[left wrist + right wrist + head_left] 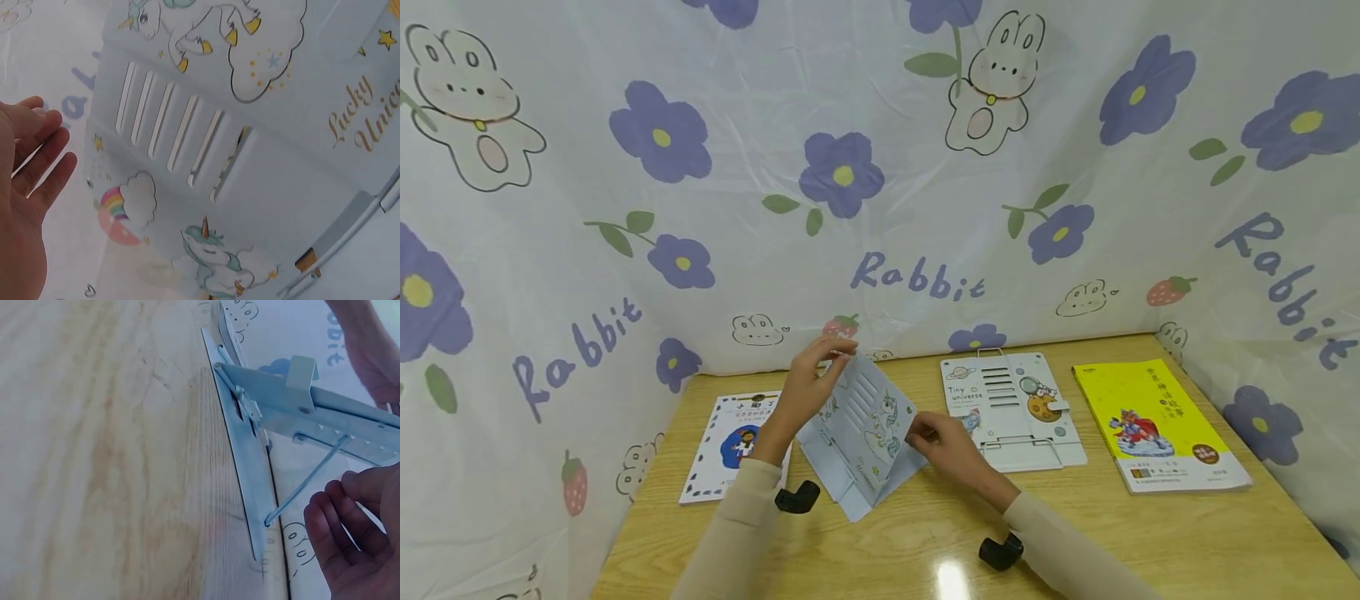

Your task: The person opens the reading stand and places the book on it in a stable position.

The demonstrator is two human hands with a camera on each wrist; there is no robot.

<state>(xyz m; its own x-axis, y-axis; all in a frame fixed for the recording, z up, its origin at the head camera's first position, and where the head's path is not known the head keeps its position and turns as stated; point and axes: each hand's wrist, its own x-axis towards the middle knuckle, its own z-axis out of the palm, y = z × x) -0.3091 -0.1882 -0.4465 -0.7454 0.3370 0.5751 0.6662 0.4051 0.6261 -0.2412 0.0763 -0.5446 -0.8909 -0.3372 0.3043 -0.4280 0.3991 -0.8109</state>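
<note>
A pale blue metal book stand (859,414) with unicorn prints stands on the table, its slotted panel raised and tilted above a flat base. My left hand (808,379) is at the panel's top edge; in the left wrist view its fingers (47,140) are loosely bent and apart from the metal. Beside the panel's right edge is my right hand (953,450). The right wrist view has its fingers (340,515) loosely bent near a thin wire support (306,482), with nothing visibly held. That wire runs from the base to the panel's back.
A white book (706,454) with a blue picture lies left of the stand. To the right, a white space-themed book stand (1015,417) lies folded flat. Farther right is a yellow book (1138,387). A printed cloth (917,217) hangs behind the wooden table (865,558).
</note>
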